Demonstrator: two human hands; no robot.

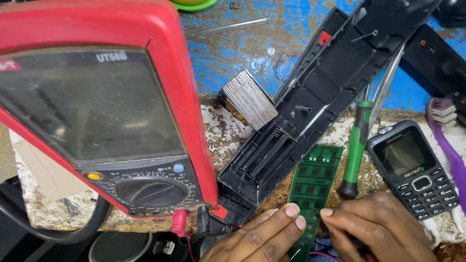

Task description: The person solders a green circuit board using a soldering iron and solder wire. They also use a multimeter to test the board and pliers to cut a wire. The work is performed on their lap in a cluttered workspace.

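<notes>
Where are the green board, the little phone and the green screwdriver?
green board (pixel 310 182), head view, on its middle part above the fingers.
little phone (pixel 412 167), head view, on its screen's lower edge.
green screwdriver (pixel 357 145), head view, on its green handle.

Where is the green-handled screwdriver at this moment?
In the head view, the green-handled screwdriver lies right of centre on the worn bench, between the green circuit board and the small keypad phone, just above the right hand.

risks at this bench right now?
The circuit board juts past the table edge, held only by the left hand and right hand; it might slip. The red meter sits at the same edge with its leads hanging, and a snag could pull it down.
</notes>
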